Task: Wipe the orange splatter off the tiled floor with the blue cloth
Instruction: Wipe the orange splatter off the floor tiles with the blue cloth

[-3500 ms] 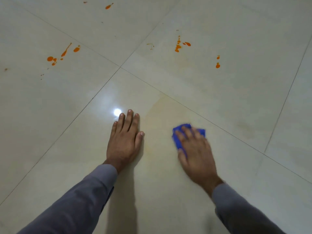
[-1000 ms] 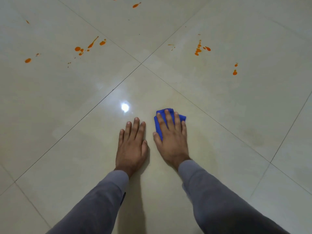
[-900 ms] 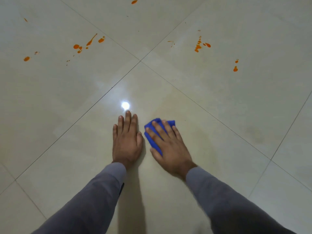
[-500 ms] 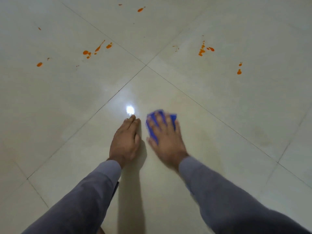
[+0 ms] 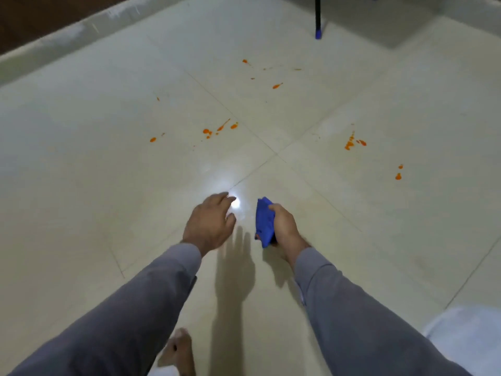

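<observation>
The right hand has its fingers curled around the bunched-up blue cloth, holding it up off the tiled floor, with its shadow on the tile below. The left hand is loose, fingers relaxed and holding nothing, hovering above the floor with its shadow just to the right. Both arms are in grey sleeves.

Orange splatter sits further out on the tiles, well apart from the cloth, with another cluster off to the right and a few drops beyond that. A bare foot shows at the bottom edge, and a dark furniture leg with a blue tip stands at the top.
</observation>
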